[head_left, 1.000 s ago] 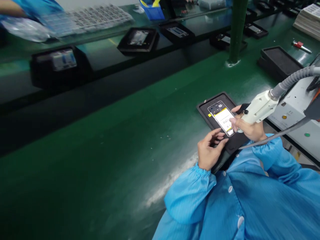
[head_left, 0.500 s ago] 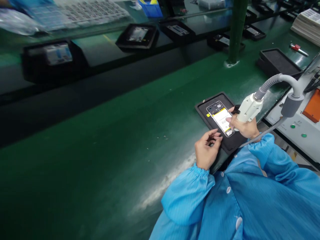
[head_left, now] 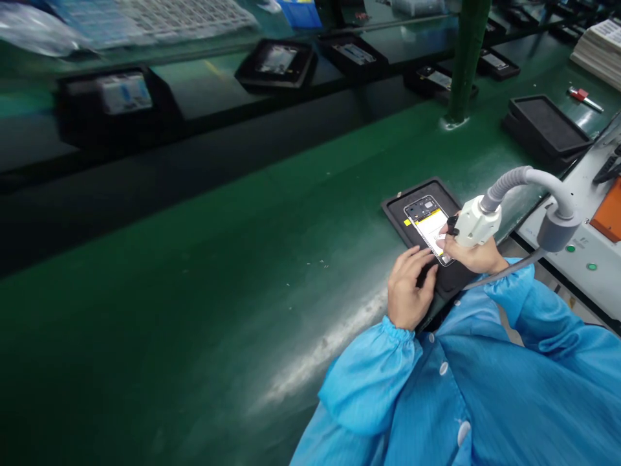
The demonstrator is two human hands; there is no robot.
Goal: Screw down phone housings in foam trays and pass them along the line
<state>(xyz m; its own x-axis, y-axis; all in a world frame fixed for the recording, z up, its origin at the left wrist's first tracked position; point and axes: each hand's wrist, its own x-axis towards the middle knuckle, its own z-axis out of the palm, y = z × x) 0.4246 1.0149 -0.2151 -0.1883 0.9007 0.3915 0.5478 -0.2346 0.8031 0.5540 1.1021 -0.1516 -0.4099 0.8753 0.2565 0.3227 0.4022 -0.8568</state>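
Observation:
An opened smartphone [head_left: 429, 223] lies face down in a black tray [head_left: 451, 281], its inner parts and a white panel edged in yellow showing. My right hand [head_left: 473, 255] is wrapped around a white hand-held power tool [head_left: 478, 223] with a grey hose, held over the phone's lower right part. The tool's tip is hidden behind my fingers. My left hand [head_left: 411, 285] rests at the tray's near left edge, thumb and fingers apart, holding nothing. Its fingertips come close to the phone's lower left side; whether they touch it I cannot tell.
A green post [head_left: 466, 71] rises from the green bench [head_left: 242, 272]. Stacked black trays [head_left: 548, 129] and a red-and-silver pen-like item [head_left: 585, 98] lie at the right. A white machine box [head_left: 557, 243] stands beside me. Trays with phone parts [head_left: 279, 65] line the far side.
My left hand has opened from a loose curl and its fingers reach further towards the phone. The tool in my right hand has shifted slightly down and left, tilting more upright.

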